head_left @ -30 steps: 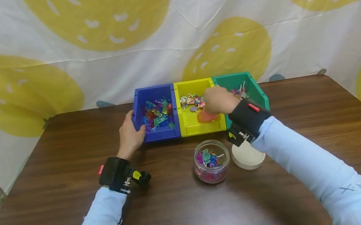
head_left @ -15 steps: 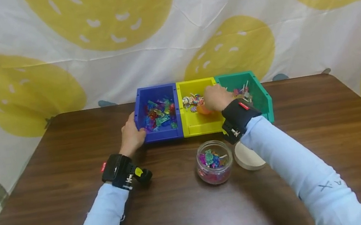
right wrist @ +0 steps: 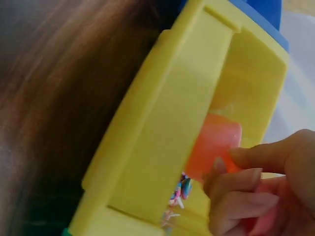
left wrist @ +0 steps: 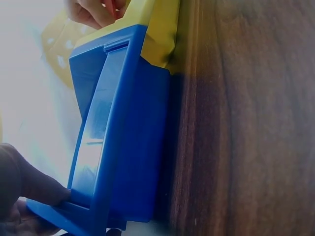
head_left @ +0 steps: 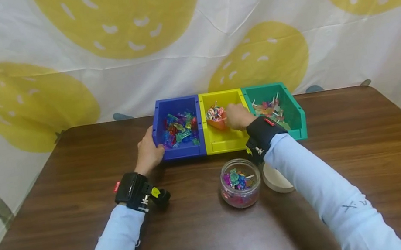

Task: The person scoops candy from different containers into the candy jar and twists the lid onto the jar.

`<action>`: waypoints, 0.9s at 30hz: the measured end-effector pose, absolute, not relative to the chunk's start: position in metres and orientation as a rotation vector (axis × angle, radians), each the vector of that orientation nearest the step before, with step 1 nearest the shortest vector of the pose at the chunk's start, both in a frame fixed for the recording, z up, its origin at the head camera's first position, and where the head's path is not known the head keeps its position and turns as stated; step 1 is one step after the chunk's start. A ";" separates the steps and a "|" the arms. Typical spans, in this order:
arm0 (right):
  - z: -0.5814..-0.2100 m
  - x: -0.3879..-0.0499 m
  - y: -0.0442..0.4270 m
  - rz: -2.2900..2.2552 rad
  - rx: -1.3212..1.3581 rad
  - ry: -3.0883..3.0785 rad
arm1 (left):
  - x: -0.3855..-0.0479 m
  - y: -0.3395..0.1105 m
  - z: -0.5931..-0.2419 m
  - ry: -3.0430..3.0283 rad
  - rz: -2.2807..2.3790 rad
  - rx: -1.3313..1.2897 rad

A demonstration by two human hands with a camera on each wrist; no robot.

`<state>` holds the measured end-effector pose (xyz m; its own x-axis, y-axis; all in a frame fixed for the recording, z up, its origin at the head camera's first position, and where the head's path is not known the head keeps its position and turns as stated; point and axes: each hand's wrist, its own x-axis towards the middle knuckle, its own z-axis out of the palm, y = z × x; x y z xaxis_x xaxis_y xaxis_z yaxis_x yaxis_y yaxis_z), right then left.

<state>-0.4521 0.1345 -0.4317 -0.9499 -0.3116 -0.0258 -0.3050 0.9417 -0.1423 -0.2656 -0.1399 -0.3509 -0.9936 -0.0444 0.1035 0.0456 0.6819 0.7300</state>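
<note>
The right hand (head_left: 238,117) is gripping the orange scoop (head_left: 218,125), fingers curled, and should be holding the candies (head_left: 215,112) level; the left hand (head_left: 148,152) is pinching the blue bin (head_left: 183,152)

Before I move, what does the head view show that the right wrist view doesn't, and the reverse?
Only head: the glass jar, white lid, left grip on the blue bin's side, and translucent candies inside that bin.

Only right wrist: the thumb pinching the orange scoop.

Both: right grip, scoop, yellow bin, lollipops and part of the blue bin; the wrist view catches just a green bin corner.
</note>
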 end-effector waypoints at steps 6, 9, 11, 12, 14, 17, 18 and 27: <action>-0.528 -0.546 0.147 0.082 -0.621 2.974 | -0.268 -0.140 -0.350 -2.789 -1.197 -0.023; -0.521 -0.523 0.140 0.053 -0.608 2.970 | -0.268 -0.140 -0.350 -2.796 -1.196 -0.023; -0.499 -0.492 0.135 0.035 -0.612 2.980 | -0.268 -0.140 -0.349 -2.796 -1.193 -0.025; -0.487 -0.477 0.133 0.022 -0.609 2.994 | -0.268 -0.140 -0.349 -2.798 -1.196 -0.025; -0.464 -0.450 0.128 -0.019 -0.623 3.031 | -0.267 -0.140 -0.349 -2.800 -1.205 -0.026; -0.440 -0.427 0.122 -0.038 -0.631 3.071 | -0.268 -0.140 -0.349 -2.800 -1.210 -0.034; -0.434 -0.424 0.121 -0.045 -0.616 3.069 | -0.268 -0.140 -0.348 -2.796 -1.213 -0.036; -0.451 -0.444 0.135 0.158 -0.701 3.128 | -0.267 -0.141 -0.349 -2.796 -1.207 -0.058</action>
<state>-0.4436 0.1349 -0.4513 -0.9024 -0.4286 0.0446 -0.4219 0.8999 0.1105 -0.2669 -0.1405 -0.3486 -0.9947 -0.0028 0.1023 0.0725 0.6859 0.7241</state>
